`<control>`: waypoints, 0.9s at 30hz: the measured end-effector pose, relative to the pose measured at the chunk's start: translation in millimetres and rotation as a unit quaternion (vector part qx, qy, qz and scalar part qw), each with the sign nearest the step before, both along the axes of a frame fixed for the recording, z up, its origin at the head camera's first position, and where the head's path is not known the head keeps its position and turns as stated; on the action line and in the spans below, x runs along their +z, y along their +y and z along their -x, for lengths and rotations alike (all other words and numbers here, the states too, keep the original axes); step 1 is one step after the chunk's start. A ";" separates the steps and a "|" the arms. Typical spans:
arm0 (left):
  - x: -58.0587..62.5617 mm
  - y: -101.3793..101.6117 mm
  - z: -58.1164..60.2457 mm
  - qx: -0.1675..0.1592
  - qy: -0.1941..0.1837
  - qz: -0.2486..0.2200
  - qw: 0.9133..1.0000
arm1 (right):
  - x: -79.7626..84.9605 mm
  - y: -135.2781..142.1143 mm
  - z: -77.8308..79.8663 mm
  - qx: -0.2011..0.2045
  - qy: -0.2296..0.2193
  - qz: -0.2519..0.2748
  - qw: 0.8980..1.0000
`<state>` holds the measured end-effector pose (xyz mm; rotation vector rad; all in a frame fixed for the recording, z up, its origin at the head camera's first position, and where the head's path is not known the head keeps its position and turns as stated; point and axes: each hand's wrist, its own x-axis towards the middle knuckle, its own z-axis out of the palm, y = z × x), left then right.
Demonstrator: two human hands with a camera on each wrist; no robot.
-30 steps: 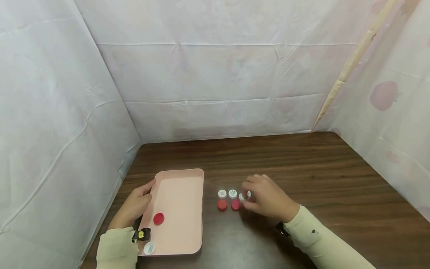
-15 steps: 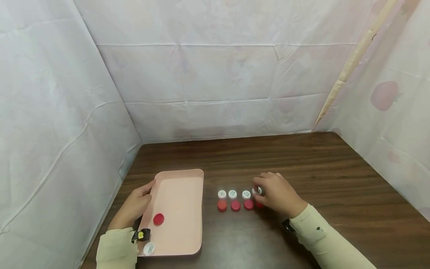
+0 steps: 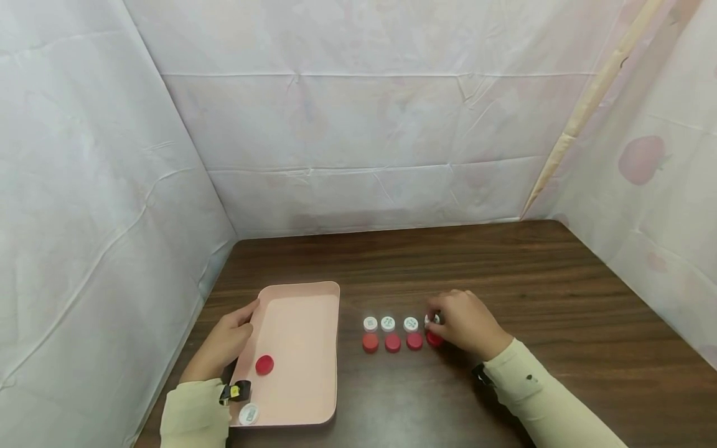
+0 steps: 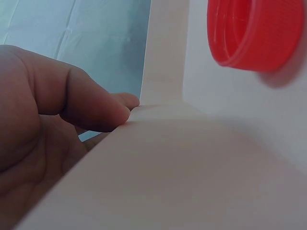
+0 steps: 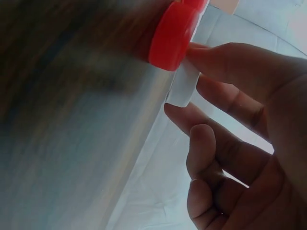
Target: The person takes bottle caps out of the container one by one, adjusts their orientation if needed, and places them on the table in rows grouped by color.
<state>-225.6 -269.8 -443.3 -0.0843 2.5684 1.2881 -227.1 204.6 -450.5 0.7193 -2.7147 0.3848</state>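
My left hand grips the left rim of a pink tray, thumb on the near side of its wall in the left wrist view. Inside the tray lie a red bottle cap, hollow side up, and a white bottle cap. Right of the tray, my right hand pinches another white bottle cap between thumb and fingers. It is at the right end of a row of white caps, just behind the rightmost red cap. My fingers partly hide the held cap.
A row of red caps runs in front of the white ones on the dark wooden table. Pale cloth walls enclose the table at the back and both sides.
My right hand has moved right from the third white cap, leaving it in the row, to the row's end with another white cap. The left hand and tray have stayed still.
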 end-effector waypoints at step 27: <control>-0.1 -0.7 -0.2 -0.001 -0.001 -0.005 1.000 | -1.6 -2.4 0.3 -0.027 -0.086 0.015 0.996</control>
